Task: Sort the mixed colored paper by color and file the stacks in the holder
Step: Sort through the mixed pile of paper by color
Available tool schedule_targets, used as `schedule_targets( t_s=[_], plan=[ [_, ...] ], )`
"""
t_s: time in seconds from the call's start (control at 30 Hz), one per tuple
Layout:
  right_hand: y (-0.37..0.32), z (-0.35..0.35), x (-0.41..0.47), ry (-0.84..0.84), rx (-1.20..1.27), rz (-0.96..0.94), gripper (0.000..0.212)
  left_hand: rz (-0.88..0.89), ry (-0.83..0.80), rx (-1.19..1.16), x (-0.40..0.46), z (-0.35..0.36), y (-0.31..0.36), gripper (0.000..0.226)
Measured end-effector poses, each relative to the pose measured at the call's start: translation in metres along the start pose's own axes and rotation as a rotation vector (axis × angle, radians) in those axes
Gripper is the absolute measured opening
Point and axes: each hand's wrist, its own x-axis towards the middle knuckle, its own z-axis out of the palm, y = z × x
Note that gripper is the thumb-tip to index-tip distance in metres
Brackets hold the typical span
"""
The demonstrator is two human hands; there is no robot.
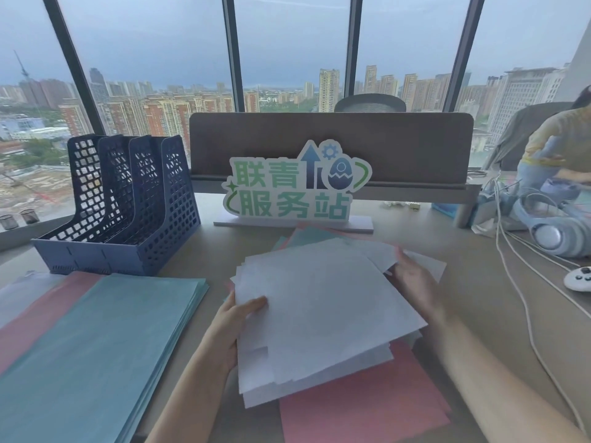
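Beside white sheets [323,302]: headphones [556,233], cables [524,302].

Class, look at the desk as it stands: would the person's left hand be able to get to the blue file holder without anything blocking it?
Probably yes, once freed. The left hand now grips the white sheets, but the blue file holder stands open on that side, with only the flat teal stack lying between them.

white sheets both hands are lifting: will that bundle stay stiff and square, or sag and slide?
White sheets look thin, so probably floppy, sagging where unsupported. Their edges are already fanned unevenly, so likely to slip apart. Left hand and right hand gripping opposite sides should help.
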Motion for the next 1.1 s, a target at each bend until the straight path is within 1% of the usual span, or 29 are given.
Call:
schedule_targets(
  t_s=[0.07, 0.2, 0.3, 0.43, 0.53, 0.67, 0.73, 0.83, 0.9, 1.0, 1.1],
  plan=[
    [0.01, 0.004, 0.005, 0.021, -0.063, 0.025, 0.033, -0.007, 0.005, 0.0, 0.002, 0.0, -0.002, 0.039],
    [0.017, 0.0, 0.023, 0.137, -0.093, 0.086, 0.024, -0.023, 0.027, 0.013, 0.003, -0.002, -0.002, 0.034],
    [0.012, -0.004, 0.025, 0.194, 0.029, 0.142, 0.02, -0.04, 0.042, 0.033, 0.005, -0.004, -0.002, 0.037],
    [-0.001, -0.018, 0.023, 0.253, 0.042, 0.18, 0.02, -0.041, 0.065, 0.032, 0.007, -0.007, -0.001, 0.035],
    [-0.012, -0.028, 0.024, 0.241, -0.1, 0.231, 0.021, -0.062, 0.049, 0.037, 0.006, -0.006, -0.001, 0.029],
    [-0.02, -0.021, 0.017, 0.154, -0.318, 0.287, 0.019, -0.084, 0.002, 0.071, 0.006, -0.003, -0.001, 0.027],
    [-0.019, -0.01, 0.018, 0.177, -0.393, 0.259, 0.016, -0.093, -0.018, 0.085, 0.005, -0.002, -0.001, 0.026],
    [-0.009, 0.005, 0.026, 0.285, -0.481, 0.161, 0.016, -0.099, -0.043, 0.096, 0.003, -0.001, -0.001, 0.028],
    [0.001, 0.016, 0.031, 0.303, -0.517, 0.114, 0.012, -0.107, -0.058, 0.111, 0.002, 0.0, -0.001, 0.028],
    [0.01, 0.03, 0.035, 0.309, -0.64, 0.043, 0.025, -0.114, -0.05, 0.141, 0.003, 0.001, -0.001, 0.025],
    [0.016, 0.045, 0.032, 0.322, -0.73, -0.004, 0.036, -0.127, -0.051, 0.16, 0.0, 0.003, 0.001, 0.011]
  ],
)
